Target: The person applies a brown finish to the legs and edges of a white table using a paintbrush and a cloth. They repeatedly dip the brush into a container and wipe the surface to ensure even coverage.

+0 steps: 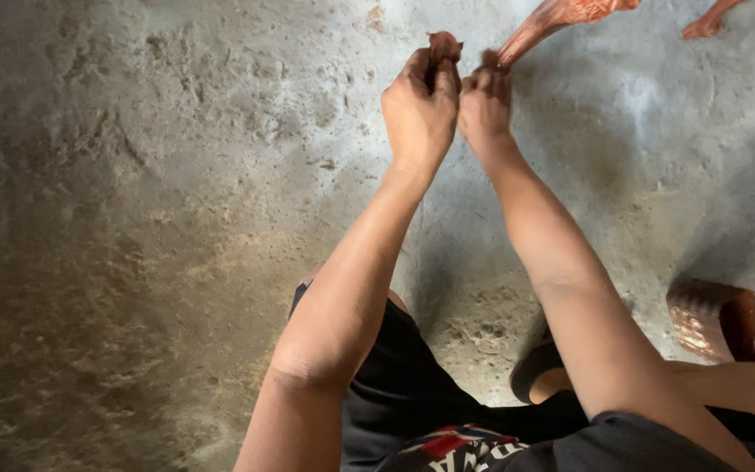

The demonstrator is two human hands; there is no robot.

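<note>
A reddish-brown carved wooden leg comes into view at the top edge and slants down and to the left, its long axis running from the upper right to the lower left. Its narrow lower tip points down-left and ends right at the right hand. The wider, carved part lies toward the top edge, where it is cut off by the frame.

The right hand's fingers are bunched together around that tip, curled shut on it, with the back of the hand facing the camera. Just beside it, knuckles touching, the left hand is also closed, its fingers pinched together on a small brown scrap that sticks up above the fingertips. What the scrap is made of cannot be told. Both forearms reach straight out from the bottom of the view, side by side.

A second reddish-brown wooden piece shows at the top right corner, well apart from the hands, also slanting down to the left.

Lower right, near the person's knee, a dark brown rounded wooden block with a ribbed side rests on the ground. No container can be made out.

Under everything lies a rough grey concrete floor, mottled and stained. The person wears black shorts.
</note>
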